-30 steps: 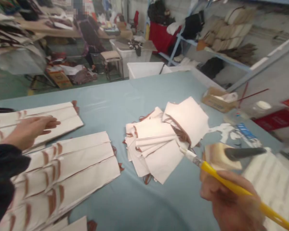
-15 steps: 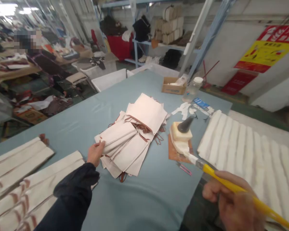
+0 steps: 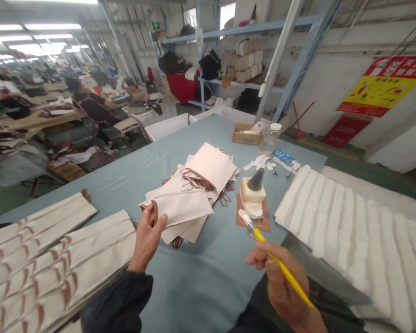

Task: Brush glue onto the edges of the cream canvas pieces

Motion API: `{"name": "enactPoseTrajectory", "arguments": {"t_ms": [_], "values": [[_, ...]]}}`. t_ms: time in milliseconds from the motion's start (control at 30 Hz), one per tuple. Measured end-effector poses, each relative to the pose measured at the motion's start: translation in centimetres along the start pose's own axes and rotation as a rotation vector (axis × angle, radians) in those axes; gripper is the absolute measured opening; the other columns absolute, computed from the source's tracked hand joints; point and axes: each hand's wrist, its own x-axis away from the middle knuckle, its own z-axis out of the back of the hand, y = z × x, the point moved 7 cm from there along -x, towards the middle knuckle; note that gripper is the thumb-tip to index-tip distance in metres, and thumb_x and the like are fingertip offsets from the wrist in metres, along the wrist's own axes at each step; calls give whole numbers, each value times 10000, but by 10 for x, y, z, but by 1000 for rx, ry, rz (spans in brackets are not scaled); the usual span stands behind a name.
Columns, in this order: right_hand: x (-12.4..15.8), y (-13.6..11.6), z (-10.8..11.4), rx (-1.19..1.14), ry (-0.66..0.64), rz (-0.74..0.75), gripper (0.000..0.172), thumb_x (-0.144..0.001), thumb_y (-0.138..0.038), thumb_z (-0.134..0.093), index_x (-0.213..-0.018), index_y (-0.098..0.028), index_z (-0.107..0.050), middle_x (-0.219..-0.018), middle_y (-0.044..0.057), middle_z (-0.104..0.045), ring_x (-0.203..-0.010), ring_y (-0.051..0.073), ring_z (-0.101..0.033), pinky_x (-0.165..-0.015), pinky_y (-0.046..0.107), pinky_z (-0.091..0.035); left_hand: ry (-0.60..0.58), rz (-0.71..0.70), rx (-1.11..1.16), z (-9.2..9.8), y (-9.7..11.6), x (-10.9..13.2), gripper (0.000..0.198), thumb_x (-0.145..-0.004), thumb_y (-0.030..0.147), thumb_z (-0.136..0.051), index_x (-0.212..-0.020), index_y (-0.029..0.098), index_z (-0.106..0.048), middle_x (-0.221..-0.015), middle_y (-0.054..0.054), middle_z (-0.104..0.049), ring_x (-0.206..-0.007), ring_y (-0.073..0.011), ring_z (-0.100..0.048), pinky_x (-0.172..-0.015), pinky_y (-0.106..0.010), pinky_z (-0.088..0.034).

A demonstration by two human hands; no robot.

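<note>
My left hand (image 3: pixel 149 236) pinches the near left end of a cream fabric piece (image 3: pixel 182 208) with brown trim, which lies over a stack of similar pieces (image 3: pixel 210 164). Closed around a yellow-handled brush (image 3: pixel 284 270) is my right hand (image 3: pixel 284 277). The brush's white-coated bristles sit at the near left edge of a glue container (image 3: pixel 252 199); I cannot tell whether they touch it. That cream-coloured container has a dark cone on top and stands on a brown board (image 3: pixel 263 224). Thread snips, partly hidden, lie behind the brush.
Rows of folded cream pieces (image 3: pixel 100 240) lie at the left. Padded white strips (image 3: pixel 329 212) are stacked at the right. Toward the back of the blue-green table (image 3: pixel 125 178) are a cardboard box (image 3: pixel 244 135), a clear jar (image 3: pixel 270 138) and white scraps. A person (image 3: pixel 90 104) sits beyond, at left.
The brush and my right hand have moved left, closer to the glue container. My left hand has shifted right, and the piece it grips now lies turned across the stack.
</note>
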Motion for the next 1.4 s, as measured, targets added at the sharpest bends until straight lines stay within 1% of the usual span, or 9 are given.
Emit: {"name": "enactPoseTrajectory", "arguments": {"t_ms": [167, 367, 500, 567, 700, 833, 933, 1200, 1400], "values": [[-5, -6, -28, -17, -155, 92, 212, -1069, -261, -473, -1195, -217, -638, -907, 61, -823, -750, 192, -792, -709, 315, -665, -10, -119, -130, 26, -4, 100, 521, -720, 456, -780, -1151, 171, -715, -1154, -109, -801, -1075, -323, -762, -955, -417, -605], [17, -21, -82, -150, -438, 71, 197, -1058, -259, -495, -1195, -223, -632, -1008, 84, -824, -910, 207, -809, -845, 322, -653, -102, -492, -396, 14, -7, 218, 259, -884, 205, -601, -1107, 232, -730, -1146, -83, -825, -1045, -238, -801, -891, -307, -647], [33, -34, -97, -329, -557, -10, 224, -1095, -330, -447, -1211, -227, -608, -957, 63, -820, -803, 172, -786, -765, 281, -629, -113, -704, -455, 6, 13, 267, 375, -822, 46, -526, -1115, 237, -663, -1298, -114, -780, -1179, -244, -763, -964, -302, -621], [32, -35, -98, -405, -582, -90, 263, -1111, -379, -410, -1214, -225, -596, -980, 65, -819, -780, 159, -768, -745, 275, -618, -109, -782, -439, 6, 25, 281, 378, -804, 15, -503, -1076, 238, -640, -1172, -100, -819, -1137, -238, -781, -948, -295, -627], [27, -51, -97, -489, -714, -13, 290, -1100, -434, -446, -1213, -220, -607, -994, 68, -804, -847, 163, -757, -783, 284, -598, -29, -779, -414, 15, 32, 290, 283, -830, 29, -513, -973, 246, -625, -770, -22, -782, -861, -200, -827, -813, -245, -649], [33, -74, -96, -498, -786, 128, 224, -1011, -430, -631, -1066, -213, -651, -870, 29, -743, -737, 147, -692, -697, 254, -554, -51, -735, -393, 22, 21, 291, 280, -830, 55, -533, -1002, 240, -654, -1106, -113, -830, -1072, -249, -803, -864, -272, -644], [37, -80, -95, -521, -769, 89, 132, -979, -342, -665, -957, -218, -624, -776, -16, -670, -651, 121, -608, -639, 236, -508, -96, -679, -332, 24, 13, 292, 274, -837, 70, -548, -990, 241, -698, -1256, -121, -801, -1190, -279, -759, -925, -303, -634], [3, -76, -77, -515, -631, -18, 242, -956, -373, -703, -903, -242, -505, -753, -41, -582, -581, 108, -478, -544, 239, -408, 65, -117, -40, 38, -4, 282, 539, -915, 396, -657, -1424, 231, -584, -1271, -121, -777, -1070, -255, -777, -853, -301, -643], [-21, -98, -80, -454, -716, 165, 261, -953, -379, -711, -873, -235, -508, -715, -48, -594, -588, 113, -519, -558, 240, -405, -186, -291, -377, 36, 31, 260, 308, -826, 448, -705, -1034, 227, -761, -1011, -45, -797, -857, -241, -731, -757, -285, -601]]}}
